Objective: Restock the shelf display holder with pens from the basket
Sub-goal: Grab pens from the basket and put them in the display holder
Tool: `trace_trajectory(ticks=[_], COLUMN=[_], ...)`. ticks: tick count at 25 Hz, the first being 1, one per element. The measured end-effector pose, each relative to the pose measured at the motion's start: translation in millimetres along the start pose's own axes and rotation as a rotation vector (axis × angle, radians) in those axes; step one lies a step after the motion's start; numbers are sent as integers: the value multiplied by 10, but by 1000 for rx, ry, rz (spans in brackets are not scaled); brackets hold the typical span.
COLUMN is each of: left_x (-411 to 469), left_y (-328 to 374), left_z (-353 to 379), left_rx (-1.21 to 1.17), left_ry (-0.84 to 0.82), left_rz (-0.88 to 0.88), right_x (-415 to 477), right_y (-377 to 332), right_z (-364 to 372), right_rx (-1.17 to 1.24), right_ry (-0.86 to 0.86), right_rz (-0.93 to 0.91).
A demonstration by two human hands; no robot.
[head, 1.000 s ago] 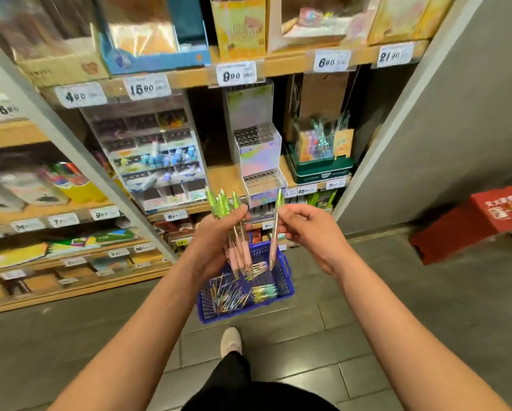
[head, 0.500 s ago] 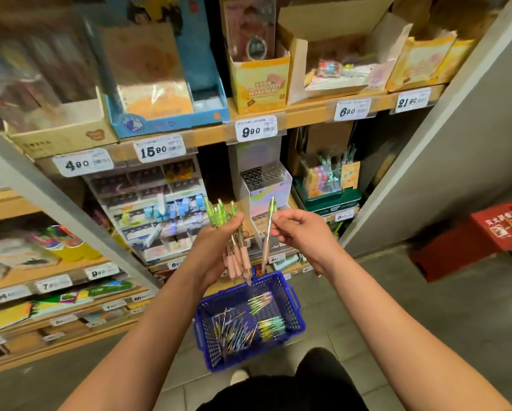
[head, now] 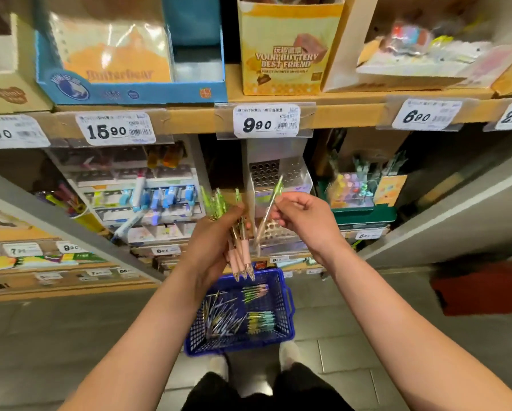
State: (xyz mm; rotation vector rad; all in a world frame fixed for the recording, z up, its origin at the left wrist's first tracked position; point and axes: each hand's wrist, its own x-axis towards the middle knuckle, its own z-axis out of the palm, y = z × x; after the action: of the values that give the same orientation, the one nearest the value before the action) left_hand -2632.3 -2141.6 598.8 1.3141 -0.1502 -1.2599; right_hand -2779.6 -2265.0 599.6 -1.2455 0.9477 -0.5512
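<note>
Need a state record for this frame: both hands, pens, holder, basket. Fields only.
left hand: grips a bunch of pens, green ends up, tips down
right hand: pinches a single pen, tilted, in front of the holder
display holder: tiered, perforated, on the shelf under the 9.90 tag; visible holes look unfilled
basket: blue, on the floor below the hands, loose pens inside
step: single pen not yet in a hole

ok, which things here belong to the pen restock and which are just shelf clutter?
Job: left hand holding a bunch of green pens; right hand pinching a single pen; perforated display holder; blue basket with loose pens.
Clutter: Butterbear box; yellow Buttery Best Friend box; 9.90 price tag; green display box.
</note>
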Motion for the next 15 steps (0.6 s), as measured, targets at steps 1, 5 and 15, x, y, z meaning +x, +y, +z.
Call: trace_trajectory(ticks=[1,5,15], left_x=[76,380,871], left_y=[-41,-182,-122], left_z=[31,117,0], left_rx=[-45,-124,61], left_ry=[24,66,-8], left_rz=[0,-1,112], right_x=[102,531,1167], right_y=[5,-33,-146], right_z=[-55,-228,93], right_rx=[-21,-92,-499], right_ry=[-6,89,437], right_rz=[-11,-90,-597])
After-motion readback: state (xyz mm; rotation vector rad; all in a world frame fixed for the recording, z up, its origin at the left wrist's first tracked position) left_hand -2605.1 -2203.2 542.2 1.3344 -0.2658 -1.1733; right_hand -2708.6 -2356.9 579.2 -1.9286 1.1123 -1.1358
